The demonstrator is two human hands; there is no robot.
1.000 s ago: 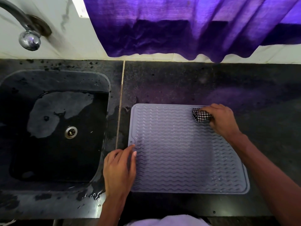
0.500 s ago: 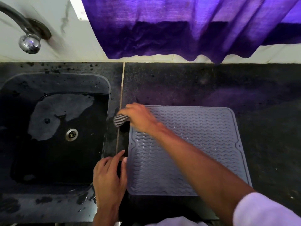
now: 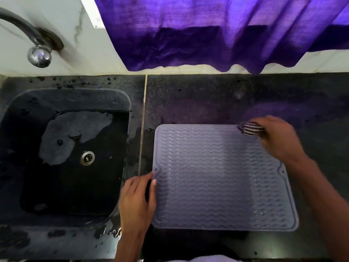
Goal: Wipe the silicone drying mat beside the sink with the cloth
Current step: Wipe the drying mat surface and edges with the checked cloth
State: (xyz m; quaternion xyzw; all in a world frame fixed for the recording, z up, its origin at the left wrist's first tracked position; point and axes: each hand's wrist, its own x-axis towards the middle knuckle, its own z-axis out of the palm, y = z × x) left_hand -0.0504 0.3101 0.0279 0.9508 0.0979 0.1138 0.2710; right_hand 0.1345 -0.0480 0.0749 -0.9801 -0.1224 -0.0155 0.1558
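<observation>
The silicone drying mat (image 3: 217,176) lies flat on the dark counter (image 3: 207,101), just to the right of the sink (image 3: 66,152). The right hand (image 3: 277,138) is closed around the bunched checked cloth (image 3: 249,128) and presses it on the far right corner of the mat; this hand looks blurred. The left hand (image 3: 137,201) holds nothing: its fingers (image 3: 154,183) lie flat against the near left edge, probably so that the mat does not slide during wiping. Some water drops shine near the near right corner, so I judge that part not yet wiped.
</observation>
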